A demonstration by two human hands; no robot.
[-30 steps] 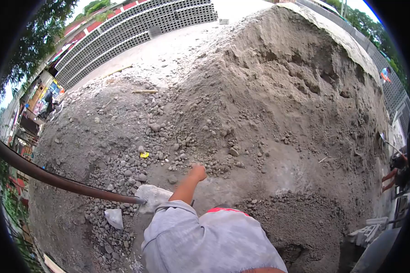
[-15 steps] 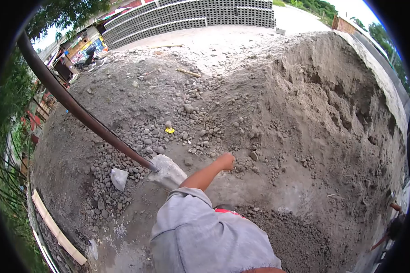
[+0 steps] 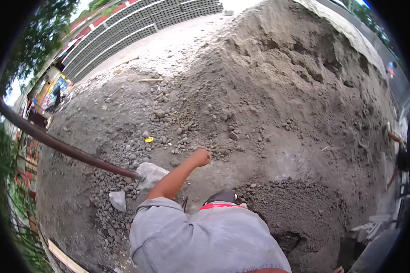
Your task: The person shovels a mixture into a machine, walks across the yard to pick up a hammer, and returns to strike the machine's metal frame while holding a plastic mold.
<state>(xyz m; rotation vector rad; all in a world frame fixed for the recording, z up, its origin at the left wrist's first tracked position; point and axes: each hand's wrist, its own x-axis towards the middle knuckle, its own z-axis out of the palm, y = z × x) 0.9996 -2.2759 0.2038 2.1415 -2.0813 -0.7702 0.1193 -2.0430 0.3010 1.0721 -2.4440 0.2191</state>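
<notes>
Since half a second ago our view has swung, so the stacked grey blocks (image 3: pixel 123 36) now run aslant across the upper left of the frame and the brown pole (image 3: pixel 77 153) lies flatter along the left side. Our left hand (image 3: pixel 201 158) shows a little further left too, near the centre, and more of a dark shoe (image 3: pixel 222 196) appears just above the red strip (image 3: pixel 221 206) at the edge of our grey shirt (image 3: pixel 209 241).

That left hand is drawn narrow, fingers curled into a fist, over bare ground; we cannot tell whether it closes around anything. Small stones (image 3: pixel 183 132) lie near it, mostly above and to its left. A scrap of skin (image 3: pixel 338 270) at the bottom edge, right of centre, may belong to our right hand, but too little shows for us to tell how its fingers stand.

Beyond our left forearm, a pale concrete lump (image 3: pixel 150 172) meets the foot of the pole. We see a white chunk (image 3: pixel 117 201) below and left of it, and a yellow scrap (image 3: pixel 149 139) above it. A tall sandy heap (image 3: pixel 278 91) fills the upper right, with a darker mound (image 3: pixel 305 211) below. A blurred person (image 3: pixel 402 158) is at the right edge.
</notes>
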